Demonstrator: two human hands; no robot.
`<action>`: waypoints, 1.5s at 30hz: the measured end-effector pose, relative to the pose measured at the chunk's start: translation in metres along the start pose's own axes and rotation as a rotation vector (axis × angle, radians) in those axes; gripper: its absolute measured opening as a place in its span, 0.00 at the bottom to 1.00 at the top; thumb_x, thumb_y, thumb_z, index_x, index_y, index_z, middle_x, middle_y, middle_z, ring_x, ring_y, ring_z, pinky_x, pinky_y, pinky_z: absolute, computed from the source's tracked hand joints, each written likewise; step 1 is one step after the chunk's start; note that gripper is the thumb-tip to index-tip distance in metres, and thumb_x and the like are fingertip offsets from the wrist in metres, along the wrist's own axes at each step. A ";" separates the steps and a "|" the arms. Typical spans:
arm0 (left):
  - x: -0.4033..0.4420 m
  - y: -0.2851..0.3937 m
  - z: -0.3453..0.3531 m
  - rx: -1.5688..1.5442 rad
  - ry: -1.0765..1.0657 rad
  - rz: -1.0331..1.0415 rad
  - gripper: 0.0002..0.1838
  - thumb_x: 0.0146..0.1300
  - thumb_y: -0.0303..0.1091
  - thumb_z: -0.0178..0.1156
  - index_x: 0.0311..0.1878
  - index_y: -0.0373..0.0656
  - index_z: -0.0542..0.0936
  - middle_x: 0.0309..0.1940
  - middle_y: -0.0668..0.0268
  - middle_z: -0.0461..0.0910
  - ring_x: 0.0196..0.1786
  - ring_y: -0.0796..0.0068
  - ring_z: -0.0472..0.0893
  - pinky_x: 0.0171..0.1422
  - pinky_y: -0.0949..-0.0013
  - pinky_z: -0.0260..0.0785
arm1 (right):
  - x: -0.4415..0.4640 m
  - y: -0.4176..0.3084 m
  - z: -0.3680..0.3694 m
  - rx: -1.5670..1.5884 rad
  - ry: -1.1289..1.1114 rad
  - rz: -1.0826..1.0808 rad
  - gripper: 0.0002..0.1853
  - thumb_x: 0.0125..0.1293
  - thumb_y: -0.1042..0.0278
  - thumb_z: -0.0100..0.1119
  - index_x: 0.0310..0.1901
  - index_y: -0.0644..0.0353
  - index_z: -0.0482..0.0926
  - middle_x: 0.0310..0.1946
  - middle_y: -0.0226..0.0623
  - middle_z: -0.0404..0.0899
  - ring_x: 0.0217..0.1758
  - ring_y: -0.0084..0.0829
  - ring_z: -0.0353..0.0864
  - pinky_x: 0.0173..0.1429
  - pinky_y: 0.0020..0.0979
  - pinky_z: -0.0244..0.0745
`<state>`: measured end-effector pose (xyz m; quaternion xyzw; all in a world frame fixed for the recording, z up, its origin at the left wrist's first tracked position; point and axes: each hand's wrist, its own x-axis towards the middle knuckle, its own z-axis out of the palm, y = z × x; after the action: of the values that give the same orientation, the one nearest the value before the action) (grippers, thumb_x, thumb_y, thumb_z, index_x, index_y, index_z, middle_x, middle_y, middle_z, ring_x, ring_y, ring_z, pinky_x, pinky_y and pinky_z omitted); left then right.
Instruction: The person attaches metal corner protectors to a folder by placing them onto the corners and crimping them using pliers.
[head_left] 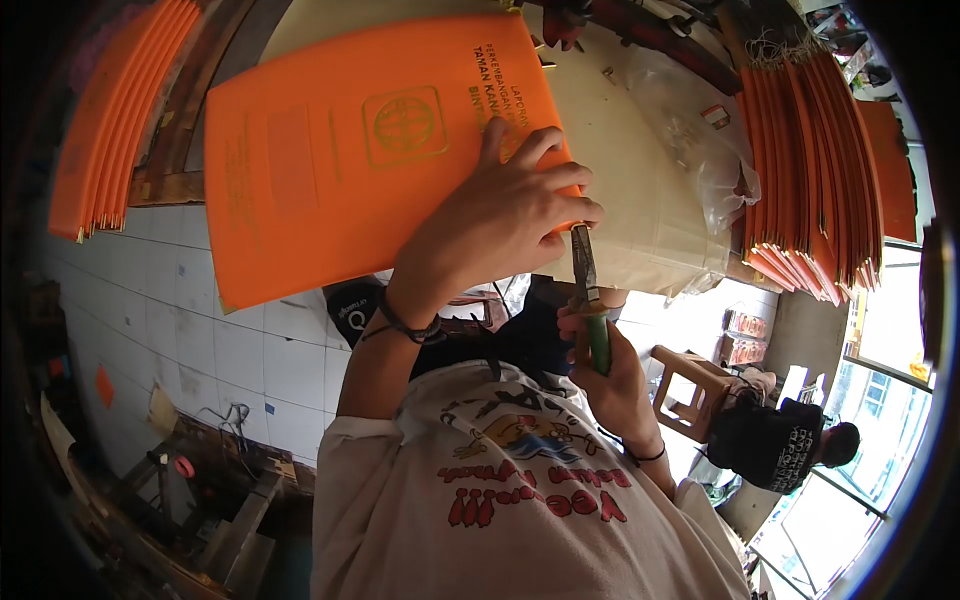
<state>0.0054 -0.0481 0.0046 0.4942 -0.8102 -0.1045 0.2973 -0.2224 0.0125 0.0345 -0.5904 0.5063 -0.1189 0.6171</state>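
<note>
A large orange folder [290, 190] with gold lettering and a round emblem lies on a tan surface. Across its right part rests my left hand [505, 205], fingers spread and bent at the folder's edge, holding it near the lower right corner. My right hand [612, 375] is closed round the green handle [599, 345] of a metal tool [584, 262]. The tool points up, with its tip at the folder's corner by the fingers of my left hand. What lies under the folder's edge is hidden.
Stacked orange folders [810, 170] stand at the right, and more [125, 110] at the upper left. Clear plastic [690, 130] lies on the tan work surface [630, 180]. A wooden stool [688, 365] and a person in black [765, 440] are at the lower right.
</note>
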 end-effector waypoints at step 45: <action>0.002 0.000 -0.002 0.035 -0.041 -0.007 0.16 0.54 0.37 0.66 0.48 0.55 0.83 0.54 0.74 0.77 0.67 0.60 0.64 0.71 0.42 0.48 | 0.009 0.011 -0.005 -0.108 0.065 -0.056 0.18 0.56 0.88 0.47 0.49 0.64 0.71 0.38 0.42 0.73 0.39 0.34 0.76 0.47 0.32 0.72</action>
<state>0.0063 -0.0502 0.0071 0.4999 -0.8161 -0.1016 0.2718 -0.2277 0.0058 0.0219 -0.6327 0.5152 -0.1278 0.5639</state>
